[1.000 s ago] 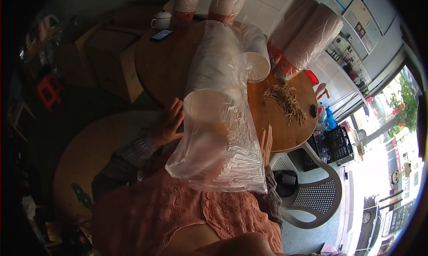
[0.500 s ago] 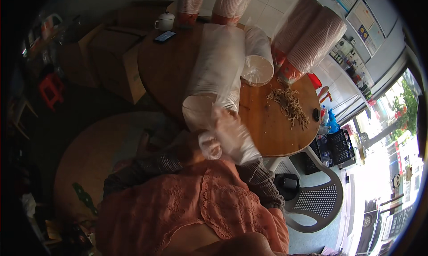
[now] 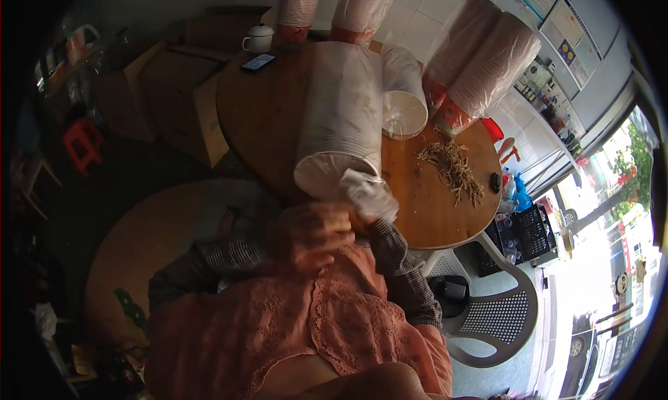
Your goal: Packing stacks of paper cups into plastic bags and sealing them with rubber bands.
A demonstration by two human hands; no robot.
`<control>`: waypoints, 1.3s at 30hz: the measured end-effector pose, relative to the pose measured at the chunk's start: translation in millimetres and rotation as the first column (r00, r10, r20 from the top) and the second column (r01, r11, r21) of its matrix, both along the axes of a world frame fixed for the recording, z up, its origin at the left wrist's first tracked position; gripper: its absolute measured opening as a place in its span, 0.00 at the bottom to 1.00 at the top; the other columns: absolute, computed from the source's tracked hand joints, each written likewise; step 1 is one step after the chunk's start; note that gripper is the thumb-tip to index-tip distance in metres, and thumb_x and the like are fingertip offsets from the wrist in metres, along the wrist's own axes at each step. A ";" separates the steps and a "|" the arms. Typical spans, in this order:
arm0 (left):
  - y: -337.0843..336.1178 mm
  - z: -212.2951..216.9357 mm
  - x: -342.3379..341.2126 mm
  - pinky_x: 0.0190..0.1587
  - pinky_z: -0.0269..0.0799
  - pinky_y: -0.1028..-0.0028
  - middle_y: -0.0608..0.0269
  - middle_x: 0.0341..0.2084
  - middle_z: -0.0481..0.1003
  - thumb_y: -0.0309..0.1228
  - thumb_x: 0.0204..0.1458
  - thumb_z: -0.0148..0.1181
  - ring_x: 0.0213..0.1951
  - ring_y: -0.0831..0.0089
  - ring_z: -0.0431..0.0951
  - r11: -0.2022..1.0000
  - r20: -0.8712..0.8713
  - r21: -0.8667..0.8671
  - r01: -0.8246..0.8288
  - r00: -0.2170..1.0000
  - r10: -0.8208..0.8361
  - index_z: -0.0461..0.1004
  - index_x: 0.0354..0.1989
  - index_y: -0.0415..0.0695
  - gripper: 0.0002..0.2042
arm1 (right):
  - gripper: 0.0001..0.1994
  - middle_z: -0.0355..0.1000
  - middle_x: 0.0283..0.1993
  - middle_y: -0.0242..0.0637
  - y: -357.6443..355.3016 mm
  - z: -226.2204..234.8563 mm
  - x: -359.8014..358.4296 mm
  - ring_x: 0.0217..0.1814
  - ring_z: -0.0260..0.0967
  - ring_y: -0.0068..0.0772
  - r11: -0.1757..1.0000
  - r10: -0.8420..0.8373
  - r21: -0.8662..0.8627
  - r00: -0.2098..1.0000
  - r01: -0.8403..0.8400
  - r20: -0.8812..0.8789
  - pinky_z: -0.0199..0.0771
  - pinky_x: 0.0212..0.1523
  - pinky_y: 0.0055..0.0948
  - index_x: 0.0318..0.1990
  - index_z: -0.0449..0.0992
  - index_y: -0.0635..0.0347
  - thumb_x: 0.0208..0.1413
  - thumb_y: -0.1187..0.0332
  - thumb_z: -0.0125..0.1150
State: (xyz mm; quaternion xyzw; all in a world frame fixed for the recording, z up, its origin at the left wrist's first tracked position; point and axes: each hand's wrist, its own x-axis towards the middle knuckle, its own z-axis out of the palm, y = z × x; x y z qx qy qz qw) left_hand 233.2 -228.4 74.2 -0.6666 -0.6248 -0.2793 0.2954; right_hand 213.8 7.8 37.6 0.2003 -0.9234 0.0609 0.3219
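Observation:
A long stack of white paper cups (image 3: 337, 97) in a clear plastic bag lies on the round wooden table (image 3: 431, 222), its round end toward me. The bag's crumpled mouth (image 3: 376, 197) is bunched at the right of that end. My right hand (image 3: 360, 223) grips this gathered plastic and is mostly hidden by it and by my other hand. My left hand (image 3: 316, 233) is in front of my chest, just below the stack's end; motion smears its fingers, so its hold cannot be made out.
A shorter bagged cup stack (image 3: 405, 111) lies alongside. Tall bagged stacks of patterned cups (image 3: 487, 73) stand behind. A pile of tan ties (image 3: 456, 167), a phone (image 3: 258, 62) and a lidded mug (image 3: 258, 38) are on the table. A plastic chair (image 3: 494, 313) stands at right, cardboard boxes (image 3: 177, 87) at left.
My left hand has come away from the bag's mouth, toward my chest and left. The bunched plastic now shows at the right of the stack's end, and the stack has shifted slightly.

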 end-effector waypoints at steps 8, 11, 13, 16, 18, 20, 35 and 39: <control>80.4 43.8 -53.7 0.62 0.56 0.59 0.45 0.61 0.57 0.54 0.41 0.64 0.62 0.54 0.60 0.984 -0.019 -0.126 0.129 0.991 -0.133 0.50 0.65 0.35 0.48 | 0.23 0.67 0.52 0.40 81.0 -48.2 -54.5 0.53 0.66 0.31 -0.050 0.720 -0.999 0.693 0.004 -0.033 0.69 0.52 0.27 0.59 0.61 0.66 0.63 0.59 0.48; 133.1 38.4 -66.4 0.61 0.57 0.59 0.39 0.60 0.57 0.59 0.38 0.64 0.61 0.47 0.60 0.957 0.155 -0.140 0.256 0.960 -0.234 0.40 0.67 0.34 0.57 | 0.21 0.65 0.55 0.39 79.3 -36.5 -34.4 0.56 0.63 0.30 -0.146 0.680 -0.989 0.723 -0.031 -0.123 0.65 0.56 0.27 0.58 0.62 0.65 0.63 0.60 0.46; 154.2 29.3 -82.3 0.61 0.57 0.57 0.36 0.57 0.60 0.61 0.37 0.64 0.58 0.43 0.62 0.925 0.327 -0.245 0.291 0.923 -0.203 0.36 0.67 0.35 0.59 | 0.20 0.64 0.57 0.38 69.5 -36.8 -4.0 0.59 0.61 0.30 -0.210 0.646 -0.976 0.742 -0.050 -0.177 0.63 0.58 0.27 0.57 0.63 0.65 0.64 0.61 0.45; 167.9 27.7 -81.2 0.65 0.50 0.53 0.42 0.51 0.67 0.65 0.39 0.59 0.55 0.40 0.65 0.874 0.088 -0.482 0.061 0.996 -0.022 0.30 0.68 0.37 0.60 | 0.18 0.62 0.60 0.36 55.5 -50.4 59.0 0.62 0.59 0.29 -0.301 0.582 -0.949 0.770 -0.095 -0.262 0.59 0.62 0.27 0.56 0.64 0.64 0.64 0.63 0.43; 177.8 21.6 -84.0 0.66 0.48 0.53 0.41 0.53 0.66 0.65 0.39 0.59 0.56 0.44 0.65 0.869 0.094 -0.474 0.141 0.990 -0.109 0.30 0.68 0.39 0.60 | 0.18 0.64 0.59 0.37 62.0 -59.4 78.9 0.61 0.61 0.31 0.301 0.268 -0.947 0.943 0.111 0.196 0.60 0.61 0.30 0.56 0.66 0.61 0.63 0.62 0.44; 182.1 9.8 -88.9 0.67 0.44 0.54 0.41 0.57 0.63 0.64 0.37 0.60 0.60 0.52 0.63 0.859 0.111 -0.444 0.255 0.967 -0.230 0.32 0.69 0.43 0.59 | 0.19 0.66 0.57 0.38 55.3 -54.9 93.0 0.59 0.63 0.36 -0.651 0.453 -0.757 0.828 0.055 -0.330 0.61 0.60 0.35 0.55 0.67 0.59 0.61 0.59 0.47; 149.7 -37.3 -64.3 0.48 0.67 0.59 0.49 0.30 0.74 0.40 0.47 0.63 0.41 0.51 0.74 0.935 0.389 -0.120 0.333 0.883 -0.264 0.70 0.42 0.39 0.20 | 0.10 0.75 0.41 0.42 19.3 -37.4 153.2 0.43 0.73 0.31 0.406 0.218 -0.887 0.920 0.219 0.327 0.71 0.47 0.27 0.44 0.73 0.72 0.55 0.76 0.57; 154.7 -12.1 -22.1 0.34 0.72 0.60 0.52 0.24 0.74 0.40 0.50 0.60 0.29 0.54 0.76 0.960 0.393 -0.178 0.217 0.910 -0.133 0.70 0.38 0.42 0.15 | 0.11 0.73 0.42 0.42 -8.9 -13.0 127.6 0.42 0.73 0.32 0.968 0.207 -0.160 0.974 -0.191 0.089 0.70 0.48 0.31 0.45 0.75 0.62 0.56 0.71 0.56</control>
